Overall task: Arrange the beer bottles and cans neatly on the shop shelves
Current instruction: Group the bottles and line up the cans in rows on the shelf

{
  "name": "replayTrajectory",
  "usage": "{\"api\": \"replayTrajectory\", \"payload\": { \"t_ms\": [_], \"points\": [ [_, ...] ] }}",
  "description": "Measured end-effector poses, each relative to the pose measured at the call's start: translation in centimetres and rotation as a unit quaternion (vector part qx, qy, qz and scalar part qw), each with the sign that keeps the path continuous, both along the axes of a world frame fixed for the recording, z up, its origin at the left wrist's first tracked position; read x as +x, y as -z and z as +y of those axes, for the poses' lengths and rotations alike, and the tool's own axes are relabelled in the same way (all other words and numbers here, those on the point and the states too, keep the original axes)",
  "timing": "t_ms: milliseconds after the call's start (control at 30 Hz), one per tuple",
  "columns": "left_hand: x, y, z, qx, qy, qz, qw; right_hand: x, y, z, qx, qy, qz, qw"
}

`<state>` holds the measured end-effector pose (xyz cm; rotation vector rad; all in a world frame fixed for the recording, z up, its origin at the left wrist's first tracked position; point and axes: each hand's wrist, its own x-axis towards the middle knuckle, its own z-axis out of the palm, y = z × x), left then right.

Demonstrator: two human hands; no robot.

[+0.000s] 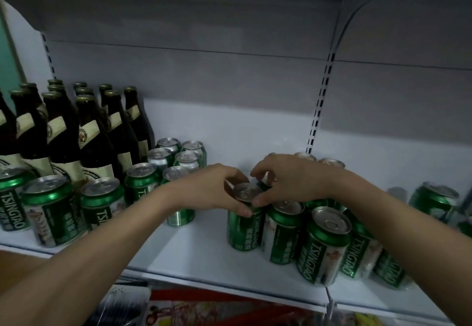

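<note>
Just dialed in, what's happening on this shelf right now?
A person is stocking a white shelf with beer. Both hands meet on one green can at the left end of the right-hand cluster of cans: the left hand and right hand pinch it by its top rim. Dark bottles and a second group of green cans stand at the left, with bare shelf between the groups.

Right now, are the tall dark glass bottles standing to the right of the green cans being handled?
No, the tall dark glass bottles stand at the shelf's far left, left of the green can both hands hold.
</note>
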<state>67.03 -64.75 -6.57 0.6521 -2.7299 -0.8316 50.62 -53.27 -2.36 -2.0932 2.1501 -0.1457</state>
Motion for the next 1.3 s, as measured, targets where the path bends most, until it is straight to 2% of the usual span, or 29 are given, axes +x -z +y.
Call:
{"api": "replayTrajectory", "payload": {
  "t_ms": [133, 300, 567, 700, 867, 1000, 1067, 1133, 1200, 1300],
  "points": [
    [0.4, 0.0, 0.4, 0.008, -0.008, 0.023, 1.0, 0.8, 0.7, -0.2, -0.019, -0.017, 0.001, 1.0],
    [2.3, -1.4, 0.2, -0.023, -0.015, 0.009, 1.0, 3.1, 0.5, -0.5, -0.05, -0.028, 0.003, 0.998],
    [8.3, -2.9, -1.0, -0.087, -0.046, -0.034, 0.995, 8.2, 1.6, -2.7, -0.044, -0.059, -0.215, 0.974],
    [10.4, -3.0, -1.5, -0.106, -0.063, -0.056, 0.991, 10.7, 2.7, -4.1, -0.046, -0.056, -0.267, 0.961],
    [12.3, -2.9, -2.5, -0.11, -0.096, -0.1, 0.984, 13.1, 3.7, -5.3, -0.076, -0.049, -0.278, 0.956],
    [12.5, -3.2, -2.4, -0.111, -0.101, -0.123, 0.981, 13.0, 3.5, -4.8, -0.083, -0.075, -0.249, 0.962],
    [11.6, -3.8, -1.7, -0.136, -0.103, -0.097, 0.981, 11.8, 2.7, -4.3, -0.089, -0.071, -0.241, 0.964],
    [10.1, -4.4, -0.6, -0.138, -0.096, -0.026, 0.985, 9.6, 1.4, -3.8, -0.112, -0.041, -0.223, 0.968],
    [7.8, -4.2, 0.1, -0.111, -0.089, 0.037, 0.989, 6.8, -0.2, -3.1, -0.134, -0.006, -0.21, 0.968],
    [3.7, -2.6, 0.5, -0.066, -0.062, 0.062, 0.994, 2.3, -1.9, -2.1, -0.143, 0.06, -0.162, 0.975]
  ]
}}
